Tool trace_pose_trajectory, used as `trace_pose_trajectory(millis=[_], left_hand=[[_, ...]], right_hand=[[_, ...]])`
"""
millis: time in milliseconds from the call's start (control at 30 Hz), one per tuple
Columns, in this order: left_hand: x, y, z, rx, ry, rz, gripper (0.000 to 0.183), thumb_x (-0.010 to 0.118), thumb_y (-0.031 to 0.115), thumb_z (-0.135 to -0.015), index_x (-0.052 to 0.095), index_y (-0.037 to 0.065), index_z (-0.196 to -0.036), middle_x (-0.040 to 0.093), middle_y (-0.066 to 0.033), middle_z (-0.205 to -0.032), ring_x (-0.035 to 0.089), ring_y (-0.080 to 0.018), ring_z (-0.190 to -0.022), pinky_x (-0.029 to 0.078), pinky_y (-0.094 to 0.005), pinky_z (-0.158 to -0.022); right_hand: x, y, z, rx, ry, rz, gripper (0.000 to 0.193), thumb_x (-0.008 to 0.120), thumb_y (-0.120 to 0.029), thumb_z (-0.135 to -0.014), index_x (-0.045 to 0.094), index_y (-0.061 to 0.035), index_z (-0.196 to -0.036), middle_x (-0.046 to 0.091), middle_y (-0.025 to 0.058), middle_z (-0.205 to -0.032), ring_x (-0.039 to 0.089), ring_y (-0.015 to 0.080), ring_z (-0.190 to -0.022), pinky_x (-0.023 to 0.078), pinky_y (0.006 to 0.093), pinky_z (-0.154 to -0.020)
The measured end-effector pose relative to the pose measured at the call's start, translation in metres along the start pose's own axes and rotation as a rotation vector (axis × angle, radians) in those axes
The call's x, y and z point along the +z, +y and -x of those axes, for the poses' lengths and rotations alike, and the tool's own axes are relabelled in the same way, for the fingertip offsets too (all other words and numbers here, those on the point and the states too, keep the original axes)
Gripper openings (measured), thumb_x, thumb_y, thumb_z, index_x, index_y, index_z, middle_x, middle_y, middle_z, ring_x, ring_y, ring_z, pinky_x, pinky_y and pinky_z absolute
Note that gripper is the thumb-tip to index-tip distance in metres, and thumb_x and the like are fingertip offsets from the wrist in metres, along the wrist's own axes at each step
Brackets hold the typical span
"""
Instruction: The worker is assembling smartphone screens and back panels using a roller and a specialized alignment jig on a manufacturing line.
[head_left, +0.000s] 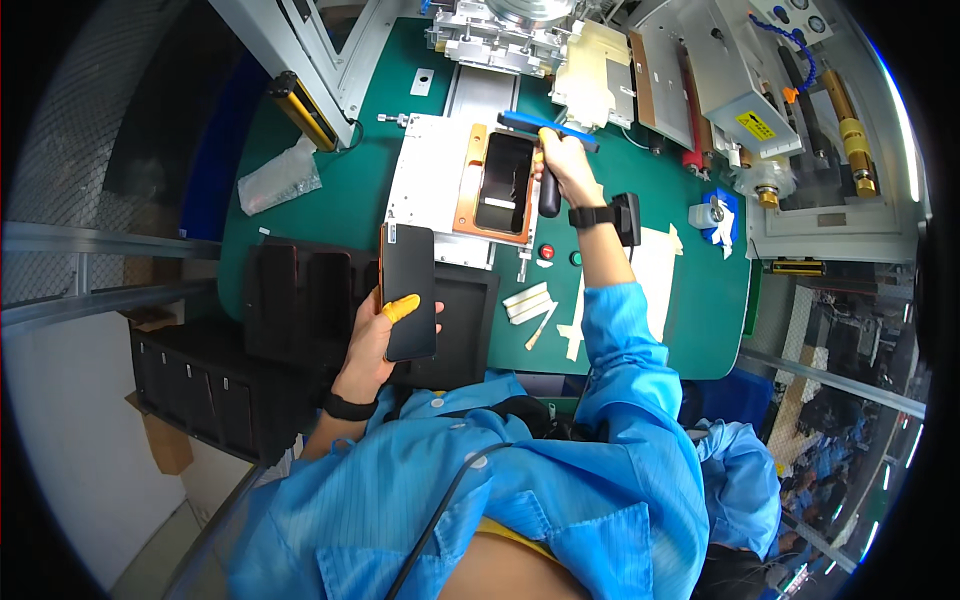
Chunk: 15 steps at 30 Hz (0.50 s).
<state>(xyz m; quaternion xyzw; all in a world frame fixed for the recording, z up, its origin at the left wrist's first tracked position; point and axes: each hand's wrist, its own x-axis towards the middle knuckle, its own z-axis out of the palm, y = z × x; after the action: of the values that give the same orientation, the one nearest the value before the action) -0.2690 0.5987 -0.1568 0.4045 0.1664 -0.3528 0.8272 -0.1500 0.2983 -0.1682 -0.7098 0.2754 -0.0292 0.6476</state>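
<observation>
My left hand is closed round a dark smartphone with an orange edge, its thumb in a yellow finger cot lying across the flat face. Over the right side of a copper-coloured fixture, my right hand grips a blue roller by its black handle. A second smartphone lies face up in that fixture, beside the fingers of my right hand. Whether the roller touches it cannot be made out. The fixture rests on a white machine plate.
Black foam trays with dark phones stand at the near left. White strips and a small brush lie nearer me. Red and green buttons are by the plate. Bubble wrap lies left; machinery stands behind.
</observation>
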Motion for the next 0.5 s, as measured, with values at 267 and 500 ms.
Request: trace_pose_trajectory(millis=[267, 500], left_hand=[[-0.022, 0.004, 0.002, 0.039, 0.054, 0.074, 0.036, 0.051, 0.008, -0.082, 0.040, 0.003, -0.116, 0.053, -0.0149, -0.099, 0.058, -0.0289, -0.090, 0.053, -0.0409, -0.067], [-0.014, 0.009, 0.007, 0.035, 0.040, 0.040, 0.037, 0.051, 0.006, -0.082, 0.038, 0.001, -0.116, 0.053, -0.0161, -0.100, 0.059, -0.0282, -0.088, 0.054, -0.0386, -0.066]], right_hand=[[0.003, 0.030, 0.139, 0.302, -0.211, 0.345, 0.032, 0.043, -0.023, -0.087, 0.042, 0.0059, -0.101, 0.050, 0.0097, -0.053, 0.049, 0.0166, -0.037, 0.039, 0.0293, -0.037], [0.011, -0.002, -0.003, 0.157, -0.059, 0.087, 0.030, 0.041, -0.027, -0.087, 0.043, -0.0035, -0.068, 0.046, 0.0047, -0.050, 0.044, 0.0119, -0.039, 0.040, 0.0259, -0.037]])
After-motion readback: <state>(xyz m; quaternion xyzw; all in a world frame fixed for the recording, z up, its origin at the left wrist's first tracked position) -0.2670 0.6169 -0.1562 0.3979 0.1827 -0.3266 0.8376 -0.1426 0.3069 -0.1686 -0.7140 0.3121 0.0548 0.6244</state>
